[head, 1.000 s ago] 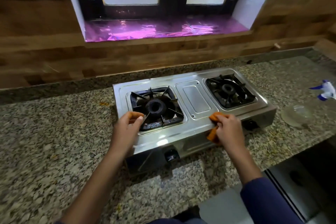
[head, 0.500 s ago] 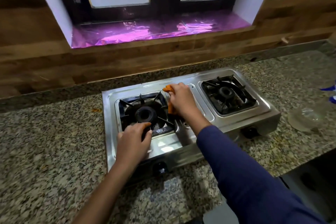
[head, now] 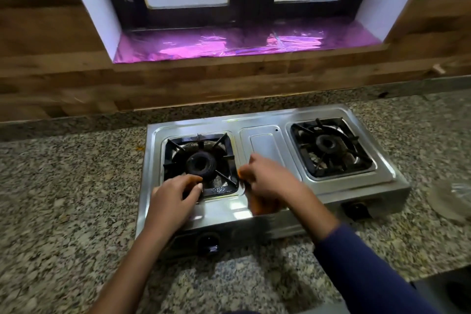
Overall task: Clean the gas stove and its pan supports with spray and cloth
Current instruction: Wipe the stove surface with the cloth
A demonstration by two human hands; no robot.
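Observation:
A two-burner steel gas stove [head: 265, 145] sits on the granite counter. Its left black pan support [head: 224, 145] and right pan support [head: 331, 146] are in place over the burners. My left hand [head: 170, 201] rests at the front edge of the left pan support, with thumb and fingers curled onto it. My right hand [head: 270, 178] grips an orange cloth [head: 262, 205] and presses it on the steel top, just right of the left support. Most of the cloth is hidden under the hand. The spray bottle is out of view.
The speckled granite counter [head: 63, 199] spreads left and front of the stove. A clear glass dish [head: 453, 201] lies at the right edge. Two black knobs [head: 207, 242] face me on the stove front. A wooden wall and a window sill with pink foil [head: 229, 43] rise behind.
My right hand has drawn the cloth from the back corner of the left support toward the front, after first lying at the stove's front middle. My left hand stays at the left support.

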